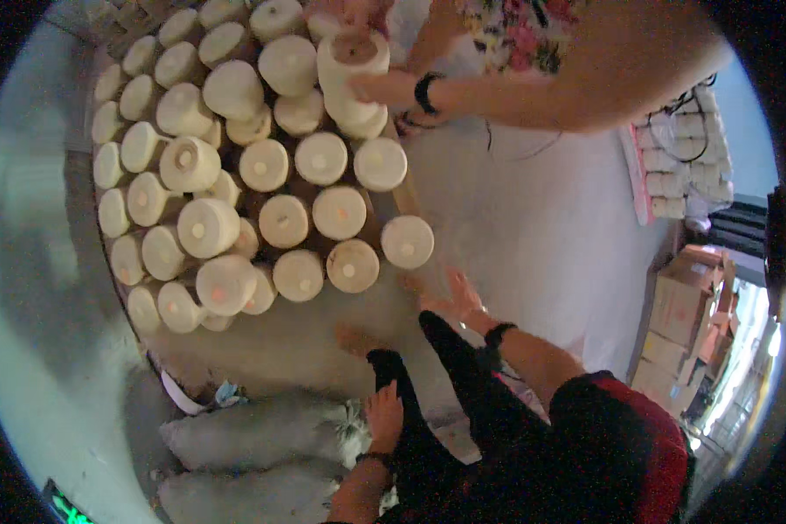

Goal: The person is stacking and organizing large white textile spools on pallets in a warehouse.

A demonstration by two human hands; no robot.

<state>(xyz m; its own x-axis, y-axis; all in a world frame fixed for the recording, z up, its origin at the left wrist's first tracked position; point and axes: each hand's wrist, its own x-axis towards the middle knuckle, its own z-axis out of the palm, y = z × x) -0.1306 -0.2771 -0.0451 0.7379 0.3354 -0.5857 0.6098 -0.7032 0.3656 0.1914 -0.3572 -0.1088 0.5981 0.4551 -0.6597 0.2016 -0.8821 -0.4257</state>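
My left hand (382, 417) lies on my black trouser leg, its fingers stretched out and nothing in it. Farther right, my right hand (463, 299) is beside my other leg with its fingers apart, also holding nothing. Ahead of both stands a large stack of cream yarn cones (285, 220), most showing their round ends. The nearest one to my right hand is a cone at the right corner (407, 242), apart from my fingers. At the far side, a co-worker's hand (389, 91) touches an upright cream cone (345, 79).
The co-worker's arm (533, 103) reaches in from the top right. White sacks (253, 432) lie at the lower left. Cardboard boxes (679, 306) are piled on the right, and another stack of white cones (686, 157) stands at the far right. Grey floor (533, 227) stretches between.
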